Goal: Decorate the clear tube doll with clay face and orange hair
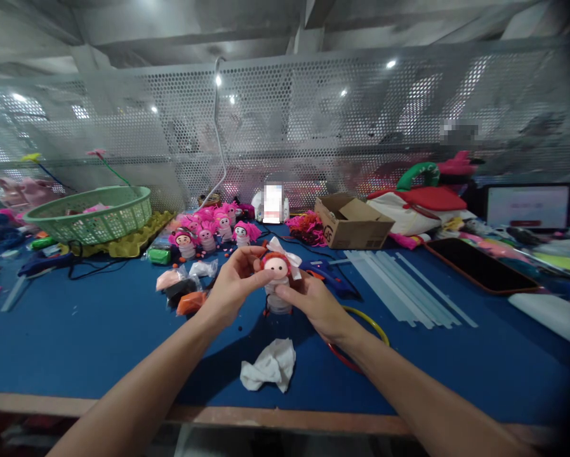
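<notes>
Upright at the middle of the table is a small doll (pixel 278 269) with a pale pink face, two dark eyes, orange-red hair, a white bow and a whitish ringed body. My left hand (pixel 237 279) grips its head from the left, the thumb against the face. From the right, my right hand (pixel 313 301) closes on its body, thumb across the front. Some fingers of both hands are hidden behind the doll. Below it lies a crumpled white tissue (pixel 270 365). Bagged lumps of orange, black and peach clay (pixel 190 303) lie left of my left hand.
Several pink-haired dolls (pixel 206 236) stand behind, near a green basket (pixel 87 212). A blue glue gun (pixel 335 279) and glue sticks (pixel 399 289) lie right, before a cardboard box (pixel 354 222). A phone (pixel 478 263) lies farther right. A yellow-red ring (pixel 373 320) sits under my right forearm.
</notes>
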The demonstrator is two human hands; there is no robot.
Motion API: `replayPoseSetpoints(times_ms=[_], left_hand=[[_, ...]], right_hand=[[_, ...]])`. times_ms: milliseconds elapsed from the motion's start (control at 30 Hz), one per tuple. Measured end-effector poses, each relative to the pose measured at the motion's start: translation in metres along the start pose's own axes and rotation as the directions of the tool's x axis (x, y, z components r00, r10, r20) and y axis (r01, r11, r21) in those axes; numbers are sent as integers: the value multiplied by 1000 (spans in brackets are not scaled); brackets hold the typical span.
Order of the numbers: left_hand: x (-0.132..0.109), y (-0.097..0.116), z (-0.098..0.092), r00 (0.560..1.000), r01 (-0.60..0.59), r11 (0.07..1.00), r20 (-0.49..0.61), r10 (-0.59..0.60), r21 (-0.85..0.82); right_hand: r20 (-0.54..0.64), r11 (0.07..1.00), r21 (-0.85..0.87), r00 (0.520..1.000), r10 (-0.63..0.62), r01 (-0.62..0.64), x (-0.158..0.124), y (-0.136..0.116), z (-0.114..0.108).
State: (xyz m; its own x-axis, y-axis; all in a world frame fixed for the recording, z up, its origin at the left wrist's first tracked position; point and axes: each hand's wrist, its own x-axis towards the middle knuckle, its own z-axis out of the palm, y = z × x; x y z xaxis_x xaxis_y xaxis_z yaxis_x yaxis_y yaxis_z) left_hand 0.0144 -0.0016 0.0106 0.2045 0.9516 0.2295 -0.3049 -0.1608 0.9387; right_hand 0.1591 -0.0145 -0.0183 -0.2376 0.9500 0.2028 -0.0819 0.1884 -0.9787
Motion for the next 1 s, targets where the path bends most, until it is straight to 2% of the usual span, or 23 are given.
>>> replayPoseSetpoints(times_ms=[267,667,900,1000], left_hand=[[-2,0,2,1000,-3,998,-21,4,59],[-1,2,0,999,-24,1000,-32,23,-13],[-3,4,4,998,-44,993,-48,49,111],[-3,3,3,997,-52,992,-55,59,116]], right_hand=[[18,997,73,1000,7,-8,0,-3,2],[26,997,78,1000,-3,1,-1,-4,3],[32,999,48,999,-10,9,-2,0,1],[29,999,43,1000,-9,7,-1,1,0]])
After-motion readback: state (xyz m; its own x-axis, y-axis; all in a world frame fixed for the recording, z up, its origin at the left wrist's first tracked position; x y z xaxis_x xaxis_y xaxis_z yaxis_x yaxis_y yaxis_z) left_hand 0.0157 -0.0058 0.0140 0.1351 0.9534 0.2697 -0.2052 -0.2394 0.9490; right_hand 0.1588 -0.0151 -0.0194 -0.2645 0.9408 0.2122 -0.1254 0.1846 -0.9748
